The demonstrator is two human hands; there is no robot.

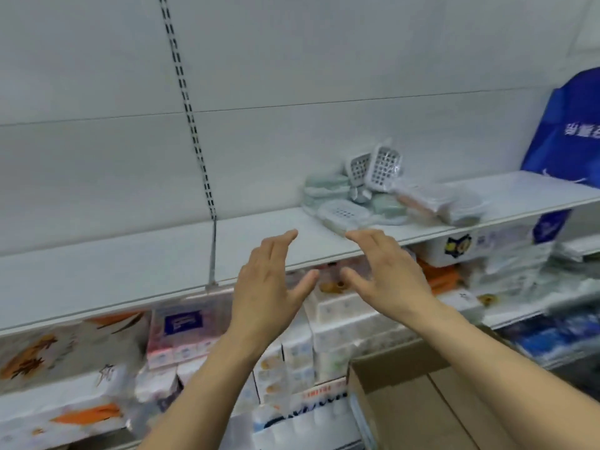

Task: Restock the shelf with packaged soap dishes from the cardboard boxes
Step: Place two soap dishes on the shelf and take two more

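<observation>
Both grips wide, empty; soap dishes [363, 196] blurred; cardboard box [422, 401] cropped.

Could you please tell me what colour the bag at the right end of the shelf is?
Blue, with pale lettering; the bag shows in the head view.

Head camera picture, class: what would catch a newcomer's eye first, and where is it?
Two bare hands, the left hand and right hand, reach forward open and empty at the middle, in front of a white shelf. On that shelf, right of centre, lies a loose pile of packaged soap dishes. A blue bag stands at the far right, and an open cardboard box sits at the lower right.
</observation>
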